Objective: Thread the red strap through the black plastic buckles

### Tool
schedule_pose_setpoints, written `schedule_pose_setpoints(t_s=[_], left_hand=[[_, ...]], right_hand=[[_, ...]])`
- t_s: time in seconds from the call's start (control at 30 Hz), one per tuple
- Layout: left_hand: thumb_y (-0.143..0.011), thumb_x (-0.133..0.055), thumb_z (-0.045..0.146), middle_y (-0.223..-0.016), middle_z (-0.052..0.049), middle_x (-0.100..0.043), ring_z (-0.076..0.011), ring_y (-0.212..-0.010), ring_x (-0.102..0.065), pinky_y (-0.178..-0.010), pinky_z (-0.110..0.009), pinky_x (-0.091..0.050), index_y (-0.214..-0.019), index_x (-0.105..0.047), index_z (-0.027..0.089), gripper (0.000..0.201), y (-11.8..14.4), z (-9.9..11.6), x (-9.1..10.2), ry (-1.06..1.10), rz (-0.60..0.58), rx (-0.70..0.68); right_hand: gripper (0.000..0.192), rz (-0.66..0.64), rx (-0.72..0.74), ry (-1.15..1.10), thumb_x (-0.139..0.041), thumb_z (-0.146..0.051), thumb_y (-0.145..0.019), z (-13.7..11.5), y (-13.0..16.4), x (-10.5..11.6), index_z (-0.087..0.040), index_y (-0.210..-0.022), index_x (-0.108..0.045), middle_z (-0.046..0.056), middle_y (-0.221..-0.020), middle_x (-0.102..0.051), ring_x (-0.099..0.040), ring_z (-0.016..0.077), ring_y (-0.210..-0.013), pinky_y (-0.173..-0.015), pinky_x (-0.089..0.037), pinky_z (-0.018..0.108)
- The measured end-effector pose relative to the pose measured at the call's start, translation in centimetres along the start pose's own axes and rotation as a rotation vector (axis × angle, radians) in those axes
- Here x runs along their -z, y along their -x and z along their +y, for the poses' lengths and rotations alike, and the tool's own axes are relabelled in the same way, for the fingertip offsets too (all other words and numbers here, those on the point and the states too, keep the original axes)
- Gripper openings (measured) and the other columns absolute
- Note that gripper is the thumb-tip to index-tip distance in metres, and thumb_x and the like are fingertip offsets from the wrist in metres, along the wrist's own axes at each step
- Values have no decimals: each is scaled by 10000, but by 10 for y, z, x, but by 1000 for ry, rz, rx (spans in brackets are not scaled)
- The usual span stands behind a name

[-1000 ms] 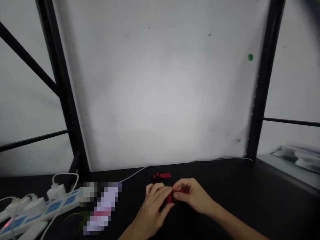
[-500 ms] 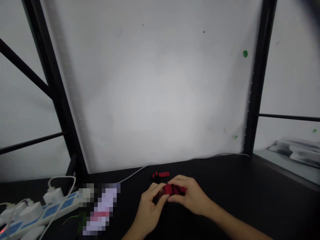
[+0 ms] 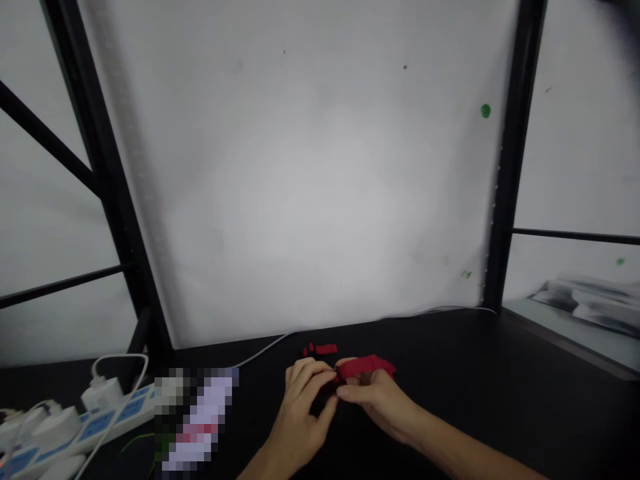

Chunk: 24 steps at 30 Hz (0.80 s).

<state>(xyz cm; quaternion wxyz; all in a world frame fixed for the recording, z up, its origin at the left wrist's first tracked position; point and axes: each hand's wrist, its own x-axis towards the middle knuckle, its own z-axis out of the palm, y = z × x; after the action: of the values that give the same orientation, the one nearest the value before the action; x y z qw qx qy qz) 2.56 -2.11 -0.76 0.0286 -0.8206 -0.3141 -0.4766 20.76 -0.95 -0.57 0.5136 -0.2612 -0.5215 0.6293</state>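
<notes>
left hand [image 3: 300, 407] and right hand [image 3: 375, 399] close together low over the black counter [image 3: 500, 387], fingertips nearly meeting. right hand curled shut around a red piece [image 3: 367, 366], thumb and fingers pinching its near edge, the piece sticking out past the knuckles on the far side, held just above the counter. left hand half curled, fingers bent toward the left end of the red piece; touching it or only just beside it, cannot tell. just beyond the left hand's fingertips, a few small red bits [image 3: 320, 349] lying on the counter, apart from the held piece. further beyond, a white cable [image 3: 270, 343] running along the foot of the white back panel [image 3: 310, 187]. well to the left of the left hand, a white power strip [image 3: 85, 423] with blue sockets and plugs in it, near the counter's edge. black frame posts [image 3: 505, 200] standing on both sides of the panel.
</notes>
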Motion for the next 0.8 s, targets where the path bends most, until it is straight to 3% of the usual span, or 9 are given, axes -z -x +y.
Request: schedule_pose_setpoints(t_s=[0.17,0.33,0.4,0.47,0.6,0.7,0.8], left_hand=[[-888,-540,76,-947,-41,-682,-221,-937,-589,-861,-390,-415,-1021,-608,217,206,-2,-6,3,-64,5,-71],[-911,-539,157,-897,-39,-670,-223,-898,-600,-820,-378,-427,-947,-605,209,91,-5,-16,12,-56,91,85],[-916,-554,217,-887,-38,-666,-224,-884,-611,-805,-372,-451,-919,-616,211,63,-5,-24,13,-25,167,191],[-910,-578,271,-892,-37,-668,-223,-882,-622,-807,-369,-479,-907,-639,214,84,-4,-31,12,28,210,275],[-880,-624,315,-910,-37,-677,-224,-899,-635,-819,-365,-512,-911,-696,228,117,-3,-35,9,99,219,326],[-871,-639,302,-905,-40,-681,-223,-893,-634,-812,-362,-521,-923,-727,236,122,-3,-30,7,125,192,329],[-870,-641,273,-908,-43,-692,-218,-891,-638,-812,-356,-529,-954,-740,236,135,-3,-23,4,187,159,335]], right_hand=[[364,22,-71,-42,-893,-233,-575,-1,-1,2,-205,-898,-728,-10,-767,-670,-588,162,-748,-734,-444,288],[350,74,-40,-90,-876,-290,-603,-31,-18,39,-164,-885,-712,10,-757,-657,-585,139,-701,-751,-444,298],[372,84,-19,58,-868,-338,-610,-42,-22,58,-169,-894,-699,0,-765,-629,-557,127,-691,-715,-428,278],[405,29,-45,368,-886,-359,-562,-46,-21,70,-178,-864,-686,-9,-769,-607,-536,137,-697,-697,-418,279],[558,-115,-96,1044,-933,-427,-390,-33,-10,63,-216,-852,-703,29,-950,-582,-527,227,-883,-782,-426,334],[599,-186,-87,1223,-931,-478,-358,-19,-3,48,-230,-857,-711,42,-1043,-539,-501,276,-1000,-930,-386,414],[632,-210,-51,1227,-934,-458,-361,-19,-2,41,-233,-904,-704,44,-1059,-531,-496,285,-1016,-973,-361,454]])
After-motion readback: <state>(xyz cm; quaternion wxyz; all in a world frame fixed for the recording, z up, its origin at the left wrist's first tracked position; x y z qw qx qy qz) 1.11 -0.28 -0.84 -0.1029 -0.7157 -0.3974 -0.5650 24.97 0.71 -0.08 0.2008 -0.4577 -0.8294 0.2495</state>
